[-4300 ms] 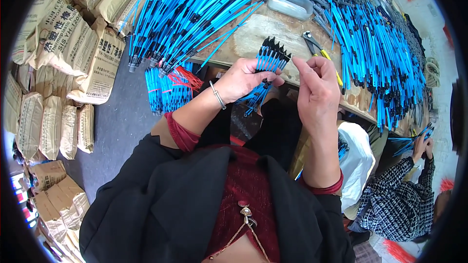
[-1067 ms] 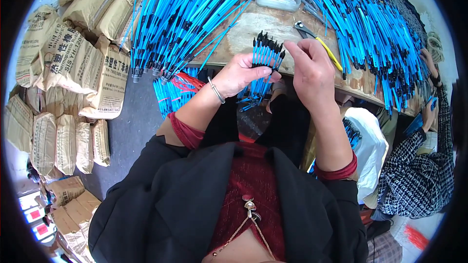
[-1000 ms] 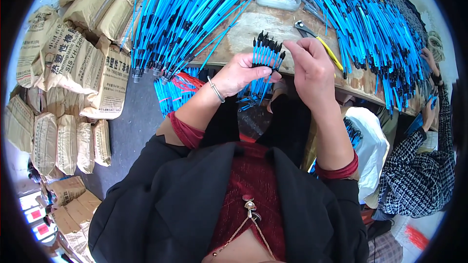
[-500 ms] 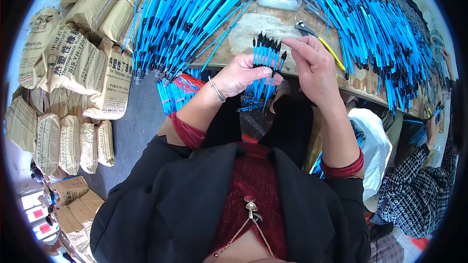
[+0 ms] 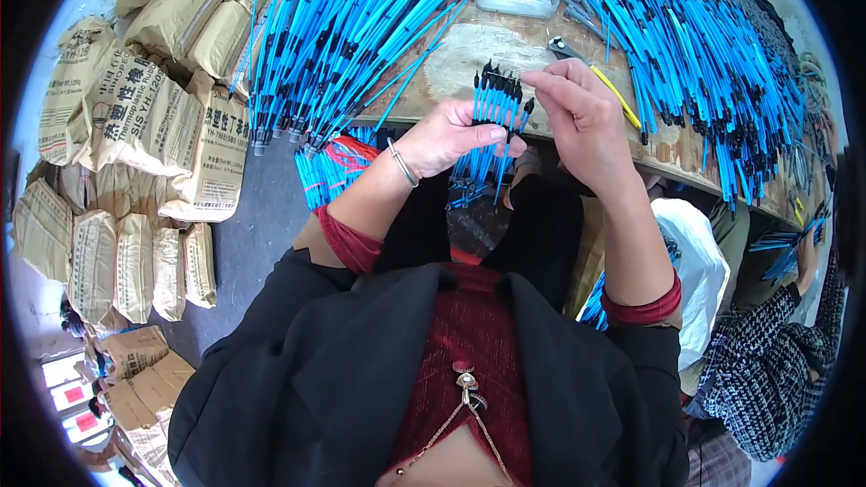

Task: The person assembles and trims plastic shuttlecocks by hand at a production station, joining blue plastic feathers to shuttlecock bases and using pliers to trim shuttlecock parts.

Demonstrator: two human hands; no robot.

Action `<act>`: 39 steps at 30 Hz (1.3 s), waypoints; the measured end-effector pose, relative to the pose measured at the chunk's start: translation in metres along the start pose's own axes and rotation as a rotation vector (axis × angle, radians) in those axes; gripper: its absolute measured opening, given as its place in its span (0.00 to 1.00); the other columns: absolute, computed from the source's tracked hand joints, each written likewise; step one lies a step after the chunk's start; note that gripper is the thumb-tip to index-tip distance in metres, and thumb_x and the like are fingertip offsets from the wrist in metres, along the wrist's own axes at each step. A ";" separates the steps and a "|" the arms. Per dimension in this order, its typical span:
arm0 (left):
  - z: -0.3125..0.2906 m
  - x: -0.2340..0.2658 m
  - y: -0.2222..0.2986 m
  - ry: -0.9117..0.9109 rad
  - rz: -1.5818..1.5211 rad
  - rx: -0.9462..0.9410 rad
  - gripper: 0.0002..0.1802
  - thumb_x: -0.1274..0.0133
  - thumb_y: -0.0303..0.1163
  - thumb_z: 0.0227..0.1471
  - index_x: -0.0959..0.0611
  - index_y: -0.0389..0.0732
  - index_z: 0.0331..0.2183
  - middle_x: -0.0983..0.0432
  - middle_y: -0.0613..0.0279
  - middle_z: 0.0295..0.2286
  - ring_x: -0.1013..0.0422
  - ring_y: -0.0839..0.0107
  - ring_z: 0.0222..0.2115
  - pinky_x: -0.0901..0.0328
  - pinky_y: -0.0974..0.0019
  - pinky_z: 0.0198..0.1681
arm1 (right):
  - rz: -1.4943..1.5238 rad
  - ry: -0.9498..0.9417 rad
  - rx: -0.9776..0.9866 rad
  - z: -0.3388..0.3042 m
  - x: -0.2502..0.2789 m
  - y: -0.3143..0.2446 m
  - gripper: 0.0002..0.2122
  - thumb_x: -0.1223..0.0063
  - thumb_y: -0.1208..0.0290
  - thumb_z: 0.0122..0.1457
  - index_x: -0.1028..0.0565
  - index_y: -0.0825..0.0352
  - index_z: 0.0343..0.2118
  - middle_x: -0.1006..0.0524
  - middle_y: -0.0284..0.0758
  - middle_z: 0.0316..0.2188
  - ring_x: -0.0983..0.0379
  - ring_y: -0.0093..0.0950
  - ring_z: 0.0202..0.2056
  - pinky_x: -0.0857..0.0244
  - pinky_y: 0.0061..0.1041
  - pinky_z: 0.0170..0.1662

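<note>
a: where is the bundle, taking the pliers (image 5: 620, 98) as mark?

b: the small bundle of blue rods (image 5: 492, 108) is left of the pliers and nearer the wearer, held up by the near edge of the desk (image 5: 487, 41). black tips (image 5: 496, 78) point up; one on the right sits lower than the rest.

a: state of the grip?

b: left hand (image 5: 456, 140), left of the pliers: closed around the bundle, thumb across the front, rods packed side by side. right hand (image 5: 586, 119), just on the near side of the pliers: thumb and forefinger close together beside the tips. cannot tell whether they meet or pinch anything; too small.

a: how would it handle?

b: probably light. rods look slender and straight, so likely stiff with a little spring. smooth blue surfaces may slide against each other; a loose squeeze could let single rods slip lengthwise. tips look fine, perhaps the part most easily bent.

a: best hold?

b: on the shafts below the tips, i judge, thumb flat across all of them, pressure even. for one rod, pinch just under its tip. similar rods (image 5: 708, 63) lie right of the pliers.
</note>
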State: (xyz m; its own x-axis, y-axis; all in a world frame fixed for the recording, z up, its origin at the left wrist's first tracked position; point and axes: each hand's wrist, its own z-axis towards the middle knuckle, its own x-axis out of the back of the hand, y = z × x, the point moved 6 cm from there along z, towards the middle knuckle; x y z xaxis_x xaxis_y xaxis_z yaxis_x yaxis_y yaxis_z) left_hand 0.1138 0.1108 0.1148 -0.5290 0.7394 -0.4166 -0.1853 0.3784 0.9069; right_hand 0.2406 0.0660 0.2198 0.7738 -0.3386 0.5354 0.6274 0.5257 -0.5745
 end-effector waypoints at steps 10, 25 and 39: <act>-0.001 0.002 -0.001 -0.038 -0.017 -0.026 0.12 0.51 0.28 0.52 0.25 0.36 0.41 0.24 0.54 0.33 0.27 0.67 0.35 0.32 0.66 0.41 | -0.066 -0.070 0.083 0.006 0.002 0.000 0.10 0.50 0.85 0.47 0.25 0.69 0.34 0.29 0.37 0.26 0.31 0.31 0.28 0.37 0.24 0.30; -0.002 0.002 0.003 -0.010 0.076 0.055 0.11 0.52 0.27 0.52 0.24 0.37 0.39 0.23 0.58 0.33 0.27 0.72 0.35 0.33 0.68 0.41 | -0.124 -0.074 0.041 0.007 -0.007 -0.013 0.10 0.51 0.85 0.48 0.26 0.69 0.35 0.29 0.37 0.27 0.30 0.32 0.29 0.37 0.25 0.31; -0.010 0.023 -0.003 0.058 0.217 -0.040 0.10 0.51 0.22 0.49 0.22 0.35 0.36 0.23 0.59 0.33 0.28 0.73 0.35 0.35 0.69 0.42 | -0.288 0.154 -0.088 0.069 0.009 0.062 0.12 0.49 0.71 0.49 0.25 0.66 0.37 0.25 0.42 0.37 0.28 0.36 0.39 0.36 0.29 0.42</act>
State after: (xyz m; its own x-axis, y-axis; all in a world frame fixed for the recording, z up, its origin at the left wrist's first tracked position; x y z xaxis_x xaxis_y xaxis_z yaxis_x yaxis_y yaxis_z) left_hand 0.0940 0.1212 0.1035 -0.6067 0.7673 -0.2077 -0.0935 0.1907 0.9772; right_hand 0.2803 0.1497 0.2315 0.5639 -0.5808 0.5872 0.8219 0.3247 -0.4681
